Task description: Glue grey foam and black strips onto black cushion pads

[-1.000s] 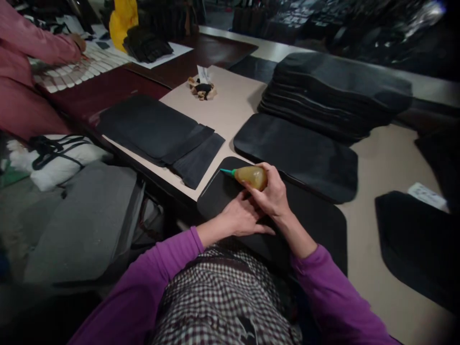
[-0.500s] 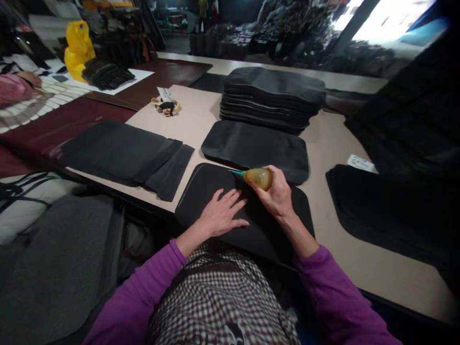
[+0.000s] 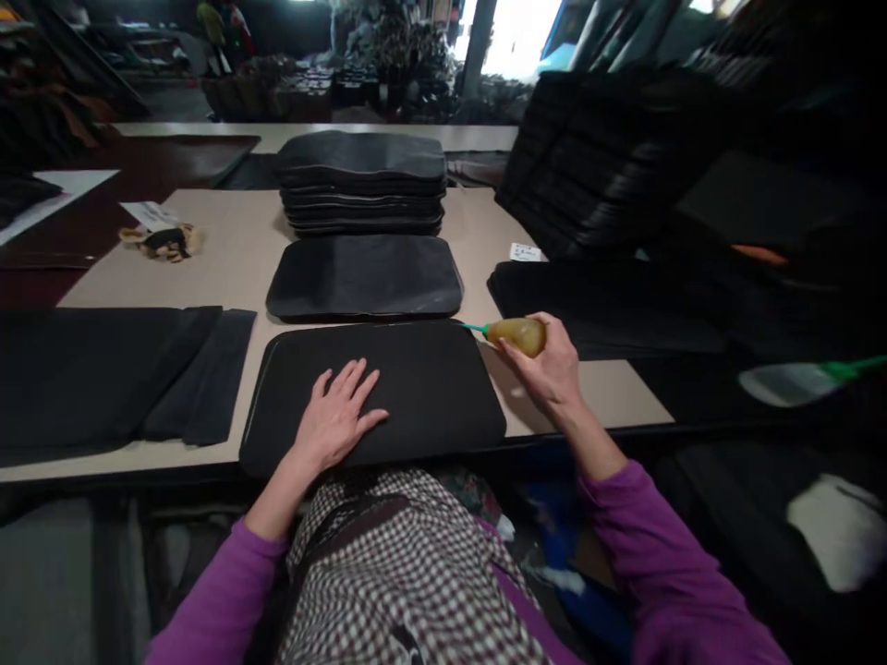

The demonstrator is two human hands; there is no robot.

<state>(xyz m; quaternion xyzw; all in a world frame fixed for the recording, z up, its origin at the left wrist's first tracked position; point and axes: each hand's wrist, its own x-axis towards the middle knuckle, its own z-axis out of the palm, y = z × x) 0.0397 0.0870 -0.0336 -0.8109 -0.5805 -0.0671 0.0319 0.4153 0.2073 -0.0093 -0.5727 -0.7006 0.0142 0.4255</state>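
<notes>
A black rounded panel [image 3: 422, 388] lies flat at the table's front edge, with a thin pale line along its left and far edges. My left hand [image 3: 336, 416] rests on it, fingers spread and holding nothing. My right hand [image 3: 551, 365] is wrapped round a squeeze bottle [image 3: 516, 334] of yellowish-brown liquid. The bottle's thin green nozzle points left, its tip at the panel's far right corner. Whether the tip touches the panel I cannot tell.
Behind the panel lies another dark panel [image 3: 364, 275], then a tall stack of them [image 3: 360, 185]. Black pieces [image 3: 125, 379] lie at left, more dark panels [image 3: 596, 300] at right. A second bottle with a green nozzle [image 3: 790, 383] is at far right. Scraps [image 3: 166, 242] sit at back left.
The view has swung to the right. My right hand has carried the squeeze bottle along the panel's far edge to its right corner. The left hand stays flat on the panel.
</notes>
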